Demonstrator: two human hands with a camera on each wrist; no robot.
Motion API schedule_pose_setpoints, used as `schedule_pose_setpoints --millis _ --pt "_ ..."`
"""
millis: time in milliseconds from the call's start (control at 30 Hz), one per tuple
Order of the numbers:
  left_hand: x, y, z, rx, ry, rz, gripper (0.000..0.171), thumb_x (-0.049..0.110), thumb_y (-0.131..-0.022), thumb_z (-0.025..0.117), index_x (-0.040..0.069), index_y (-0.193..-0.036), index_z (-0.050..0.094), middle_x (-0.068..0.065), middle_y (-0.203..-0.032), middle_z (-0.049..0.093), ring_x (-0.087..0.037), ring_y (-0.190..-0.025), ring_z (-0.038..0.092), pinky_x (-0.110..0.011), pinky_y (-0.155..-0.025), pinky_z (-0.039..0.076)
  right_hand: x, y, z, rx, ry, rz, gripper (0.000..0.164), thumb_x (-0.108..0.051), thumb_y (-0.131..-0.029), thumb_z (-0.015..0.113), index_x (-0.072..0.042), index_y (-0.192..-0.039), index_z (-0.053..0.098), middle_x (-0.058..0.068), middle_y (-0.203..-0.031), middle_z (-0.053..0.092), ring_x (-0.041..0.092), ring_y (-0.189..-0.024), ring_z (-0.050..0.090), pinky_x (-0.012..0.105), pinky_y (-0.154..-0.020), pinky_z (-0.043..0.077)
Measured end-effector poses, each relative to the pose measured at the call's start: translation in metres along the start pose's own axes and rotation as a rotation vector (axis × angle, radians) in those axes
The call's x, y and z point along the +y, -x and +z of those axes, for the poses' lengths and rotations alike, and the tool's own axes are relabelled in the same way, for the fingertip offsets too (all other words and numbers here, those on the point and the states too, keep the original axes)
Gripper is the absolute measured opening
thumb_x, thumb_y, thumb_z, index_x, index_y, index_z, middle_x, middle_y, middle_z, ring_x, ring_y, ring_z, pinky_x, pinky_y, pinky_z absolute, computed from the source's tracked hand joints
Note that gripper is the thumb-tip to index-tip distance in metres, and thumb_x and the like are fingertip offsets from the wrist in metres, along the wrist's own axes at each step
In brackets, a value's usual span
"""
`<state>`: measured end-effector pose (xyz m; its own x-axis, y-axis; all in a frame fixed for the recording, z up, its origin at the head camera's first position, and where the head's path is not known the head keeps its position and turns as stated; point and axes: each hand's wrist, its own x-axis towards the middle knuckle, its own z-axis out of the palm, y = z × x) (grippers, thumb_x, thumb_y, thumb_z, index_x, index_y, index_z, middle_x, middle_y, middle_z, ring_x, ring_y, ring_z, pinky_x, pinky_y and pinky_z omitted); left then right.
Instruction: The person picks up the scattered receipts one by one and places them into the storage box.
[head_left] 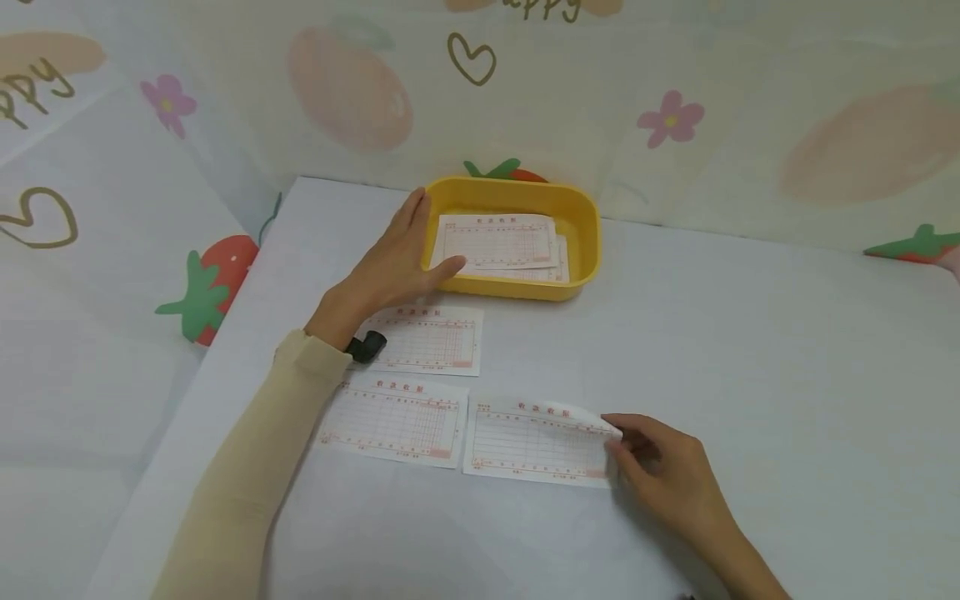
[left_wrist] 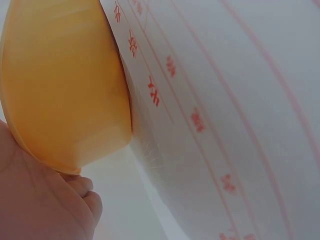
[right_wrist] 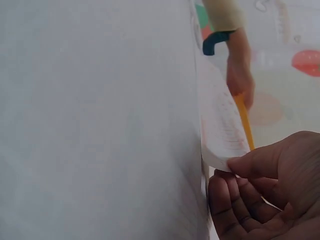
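In the head view my right hand (head_left: 667,471) pinches the lifted right edge of a receipt slip (head_left: 536,450) between thumb and fingers. The slip's top edge bows up while its lower left part lies on the table. My left hand (head_left: 401,254) holds the left end of a yellow plastic basket (head_left: 588,242), thumb on the front rim and fingers along the left side. Inside the basket lie stacked receipt slips (head_left: 498,242) with red print. The right wrist view shows the pinched paper corner (right_wrist: 220,162) between thumb and fingertips.
Two more receipt slips lie left of the held one: a front slip (head_left: 397,421) and a back slip (head_left: 435,342) partly under my left wrist. A white table (head_left: 750,350) carries everything. Behind it hangs a printed cloth (head_left: 600,100) with strawberries and flowers.
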<state>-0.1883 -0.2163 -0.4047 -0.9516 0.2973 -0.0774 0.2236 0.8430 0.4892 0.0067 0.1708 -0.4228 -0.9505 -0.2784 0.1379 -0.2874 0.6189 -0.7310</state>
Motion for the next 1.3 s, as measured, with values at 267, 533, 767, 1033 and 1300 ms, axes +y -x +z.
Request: schedule_pose_setpoints --millis 267,533,767,1033,1300 --pt "0.001 0.001 -0.002 -0.004 0.009 -0.001 0.114 0.073 -0.098 0.047 0.008 -0.168 -0.016 -0.009 -0.179 -0.018 -0.028 -0.169 -0.004 -0.049 -0.138 0.013 0.002 -0.007 -0.005 -0.006 -0.099 0.160 0.016 -0.001 -0.094 0.075 -0.007 -0.108 0.077 0.004 -0.091 0.078 0.000 -0.077 0.067 0.017 -0.070 0.059" --pt "-0.001 0.002 0.000 0.011 0.000 0.008 0.114 0.073 -0.099 0.047 0.008 -0.168 -0.016 -0.010 -0.179 -0.016 -0.028 -0.169 -0.003 -0.049 -0.138 0.013 0.002 -0.020 -0.016 -0.044 -0.192 0.285 0.008 -0.010 -0.099 0.073 -0.006 -0.106 0.073 0.010 -0.095 0.076 0.006 -0.078 0.070 0.021 -0.066 0.057" --pt "0.001 0.001 -0.001 0.001 0.002 0.004 0.114 0.074 -0.098 0.046 0.008 -0.168 -0.016 -0.010 -0.179 -0.017 -0.027 -0.169 -0.005 -0.048 -0.138 0.012 0.003 -0.038 -0.031 -0.032 -0.201 0.309 0.017 -0.015 -0.099 0.074 -0.003 -0.109 0.069 0.004 -0.096 0.073 0.004 -0.082 0.068 0.019 -0.065 0.055" --pt "0.003 0.002 -0.001 -0.001 0.004 -0.007 0.113 0.071 -0.099 0.048 0.007 -0.169 -0.014 -0.009 -0.180 -0.017 -0.029 -0.169 -0.002 -0.049 -0.137 0.014 0.001 -0.070 -0.047 0.034 -0.249 0.261 0.024 -0.019 -0.100 0.074 0.002 -0.112 0.069 -0.011 -0.093 0.071 0.004 -0.081 0.069 0.021 -0.073 0.064" --pt "0.004 0.002 -0.001 0.008 0.001 -0.001 0.112 0.069 -0.099 0.049 0.007 -0.169 -0.014 -0.009 -0.180 -0.016 -0.029 -0.169 -0.001 -0.049 -0.137 0.014 -0.003 -0.112 -0.062 0.124 -0.240 0.236 0.028 -0.023 -0.099 0.075 -0.001 -0.116 0.071 -0.016 -0.096 0.071 0.003 -0.082 0.069 0.016 -0.075 0.062"
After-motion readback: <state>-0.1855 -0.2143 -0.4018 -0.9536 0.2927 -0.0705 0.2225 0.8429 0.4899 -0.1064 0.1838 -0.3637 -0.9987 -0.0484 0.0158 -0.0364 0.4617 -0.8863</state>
